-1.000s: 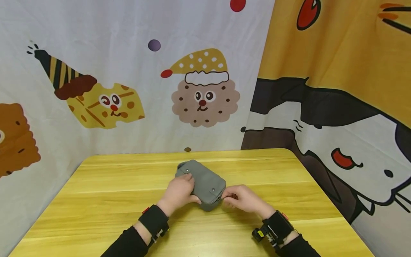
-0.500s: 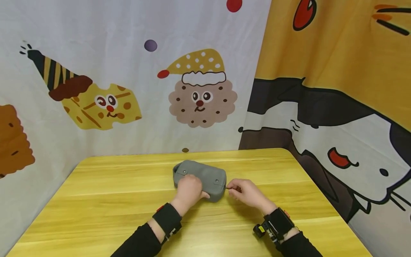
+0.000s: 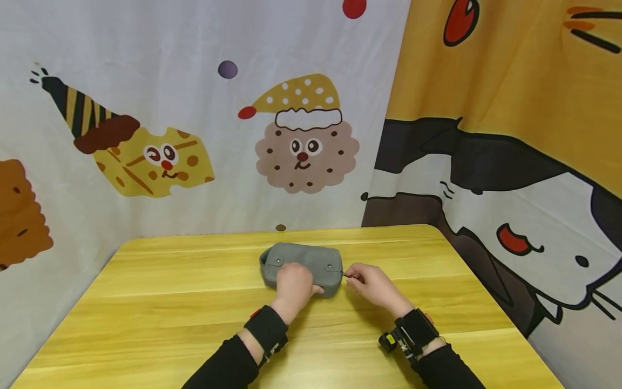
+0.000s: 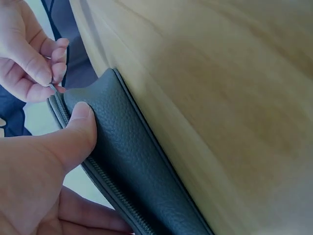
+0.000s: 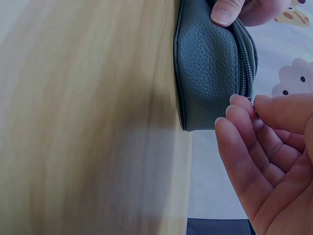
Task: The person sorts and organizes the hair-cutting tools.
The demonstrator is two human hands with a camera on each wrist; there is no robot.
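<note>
A grey zip pouch (image 3: 311, 259) of grained, leather-like material lies on the wooden table, with a loop at its left end and two snaps on top. My left hand (image 3: 295, 283) grips its near side. In the left wrist view the thumb (image 4: 80, 125) presses the side wall beside the zipper (image 4: 117, 196), whose teeth look meshed there. At the pouch's right end my right hand (image 3: 371, 283) pinches the small zipper pull (image 3: 345, 274) between thumb and forefinger. The fingertips largely hide the pull in the right wrist view, where the other fingers (image 5: 239, 156) are loosely bent.
The light wooden table (image 3: 170, 319) extends around the pouch on all sides. Behind it hangs a white curtain (image 3: 184, 32) with cartoon prints, and a yellow, black and white one (image 3: 510, 97) hangs at the right. Each wrist wears a black strap (image 3: 267, 328).
The pouch has turned so its right end swung away from me and it now lies nearly crosswise. My left hand has moved right along it; the right hand keeps pinching the pull, slightly farther away.
</note>
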